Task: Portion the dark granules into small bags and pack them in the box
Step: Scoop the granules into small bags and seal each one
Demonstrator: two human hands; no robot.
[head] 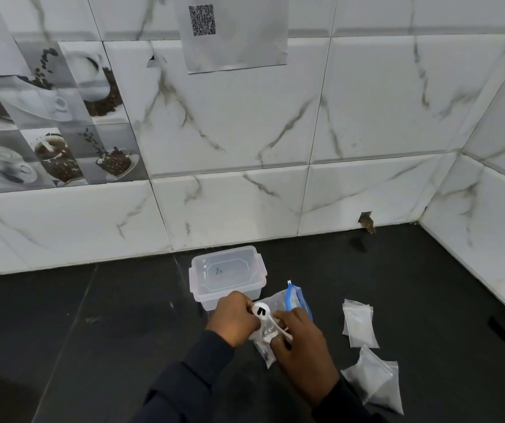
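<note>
**A:** Which step is this?

**B:** Filling, I'd judge. Starting at the left, the box stands on the counter near the wall with its lid on. I can see no packed bags through it.

**A:** And the hands?

**B:** The left hand is just in front of the box. Its fingers are curled and seem to pinch the top of 1 small bag. Beside it is the white spoon, bowl up by the bag's mouth, with a dark bit in it. A few granules lie inside the bag.

**A:** Who holds the spoon?

**B:** The right hand, closed round its handle. Behind that hand lies the zip bag with the blue seal, touching or just beside the box's front corner. I can't tell how much it holds. Further right, well apart, the spare bags lie flat in 2 lots and look unfilled.

**A:** So it's early in the job?

**B:** It looks early, with 1 bag barely started and nothing in the box.

**A:** What does the next move need?

**B:** The left hand has to keep the mouth open while the right tips the spoon squarely over it, or granules will scatter on the dark counter. After that the bag needs sealing. The lid has to come off before any packing, which likely takes a free hand.
</note>
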